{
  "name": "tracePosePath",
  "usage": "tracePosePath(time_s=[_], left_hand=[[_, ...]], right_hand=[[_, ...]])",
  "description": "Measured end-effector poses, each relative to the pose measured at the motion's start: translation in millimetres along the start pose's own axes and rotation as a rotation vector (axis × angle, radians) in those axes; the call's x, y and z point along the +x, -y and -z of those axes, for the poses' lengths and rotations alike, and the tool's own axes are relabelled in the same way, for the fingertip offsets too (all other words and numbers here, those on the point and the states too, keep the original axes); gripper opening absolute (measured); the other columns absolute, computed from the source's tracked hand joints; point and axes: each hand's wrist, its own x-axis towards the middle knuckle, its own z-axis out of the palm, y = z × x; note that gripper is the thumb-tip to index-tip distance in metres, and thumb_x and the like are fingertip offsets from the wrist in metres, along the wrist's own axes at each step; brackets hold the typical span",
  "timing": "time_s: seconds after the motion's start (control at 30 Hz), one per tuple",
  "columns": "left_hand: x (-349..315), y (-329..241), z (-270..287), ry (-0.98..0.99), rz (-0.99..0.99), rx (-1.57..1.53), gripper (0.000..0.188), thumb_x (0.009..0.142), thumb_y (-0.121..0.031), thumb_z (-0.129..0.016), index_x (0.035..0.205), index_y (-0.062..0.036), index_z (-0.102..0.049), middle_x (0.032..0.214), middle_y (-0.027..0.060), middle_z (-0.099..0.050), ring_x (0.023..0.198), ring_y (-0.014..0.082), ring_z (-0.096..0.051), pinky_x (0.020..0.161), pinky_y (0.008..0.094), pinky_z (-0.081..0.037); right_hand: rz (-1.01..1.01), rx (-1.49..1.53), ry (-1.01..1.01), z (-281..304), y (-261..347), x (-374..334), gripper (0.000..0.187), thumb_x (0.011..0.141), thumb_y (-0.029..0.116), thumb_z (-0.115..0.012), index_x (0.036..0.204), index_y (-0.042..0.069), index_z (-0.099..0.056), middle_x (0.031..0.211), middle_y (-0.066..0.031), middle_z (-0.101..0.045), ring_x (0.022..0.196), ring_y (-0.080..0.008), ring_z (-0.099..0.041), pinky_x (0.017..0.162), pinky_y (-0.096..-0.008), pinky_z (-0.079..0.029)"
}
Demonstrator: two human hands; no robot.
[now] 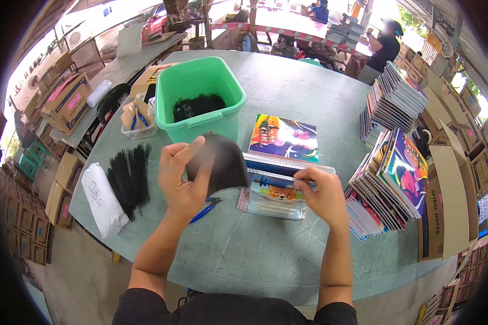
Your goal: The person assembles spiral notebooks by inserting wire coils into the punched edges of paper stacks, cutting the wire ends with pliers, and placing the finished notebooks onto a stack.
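My left hand (180,179) is closed on a dark, glossy, curved sheet (225,165), blurred by motion; I cannot tell what it belongs to. With my right hand (324,195) I pinch the right end of a spiral-bound notebook (274,180), its spine turned toward me. Under it lies a clear plastic pack (276,208) with an animal picture. Just beyond, a colourful notebook (287,135) lies flat. Blue-handled pliers (203,211) rest on the table beside my left wrist.
A green bin (200,127) holds black coils. Left of it are black spiral coils (130,179), a white wrapped roll (103,200) and a clear tub (138,122). Notebook stacks (387,184) and an open carton (450,200) stand right. Two people are at the back.
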Motion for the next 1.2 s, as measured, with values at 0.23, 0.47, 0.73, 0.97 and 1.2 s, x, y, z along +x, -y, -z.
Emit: tracePosePath(time_s=[0.23,0.47,0.73,0.97,1.2], left_hand=[[-8.1,-9.1,-19.9,0.405,-0.048,0.033,0.034,0.073,0.0,-0.068,0.106,-0.0086,-0.065,0.088,0.0086,-0.057,0.079,0.022,-0.06,0.07,0.0304,-0.048],[-5.0,-20.3,-31.7,0.519,0.037,-0.092,0.03,0.074,0.0,-0.066,0.102,-0.0068,-0.064,0.086,0.0083,-0.056,0.081,0.0223,-0.059,0.074,0.0315,-0.048],[-14.5,-17.4,-37.7,0.574,-0.007,-0.12,0.03,0.072,0.0,-0.065,0.102,-0.0063,-0.064,0.086,0.0087,-0.053,0.077,0.0255,-0.055,0.066,0.0333,-0.047],[-21.5,-22.4,-48.6,0.894,-0.04,-0.025,0.026,0.074,-0.003,-0.068,0.099,-0.0073,-0.065,0.086,0.0096,-0.054,0.079,0.0226,-0.056,0.067,0.0312,-0.047],[-31.4,-25.7,-58.9,1.001,-0.163,0.087,0.031,0.072,-0.001,-0.067,0.102,-0.0089,-0.066,0.088,0.0114,-0.057,0.08,0.0275,-0.06,0.071,0.0359,-0.05]], right_hand=[[-0.242,0.858,-0.295,-38.0,-52.6,-21.5,0.017,0.079,0.009,-0.073,0.09,-0.003,-0.067,0.083,-0.0046,-0.067,0.071,-0.0054,-0.057,0.064,-0.0184,-0.045],[-0.254,0.799,-0.361,-45.6,-53.3,-20.6,0.015,0.079,0.01,-0.073,0.089,0.0,-0.069,0.076,0.0018,-0.063,0.059,0.0002,-0.046,0.051,-0.0155,-0.033],[-0.271,0.788,-0.366,-43.4,-49.8,-24.2,0.015,0.079,0.01,-0.073,0.091,0.0,-0.068,0.076,0.0022,-0.063,0.059,0.0006,-0.044,0.05,-0.0154,-0.031],[-0.295,0.779,-0.403,-45.6,-50.9,-25.4,0.02,0.08,0.011,-0.073,0.094,-0.002,-0.067,0.08,-0.0007,-0.064,0.062,-0.0007,-0.048,0.052,-0.0146,-0.033],[-0.219,0.967,-0.439,-44.5,-40.4,-22.8,0.018,0.08,0.005,-0.071,0.096,-0.002,-0.065,0.08,-0.002,-0.064,0.065,-0.0024,-0.051,0.056,-0.0159,-0.037]])
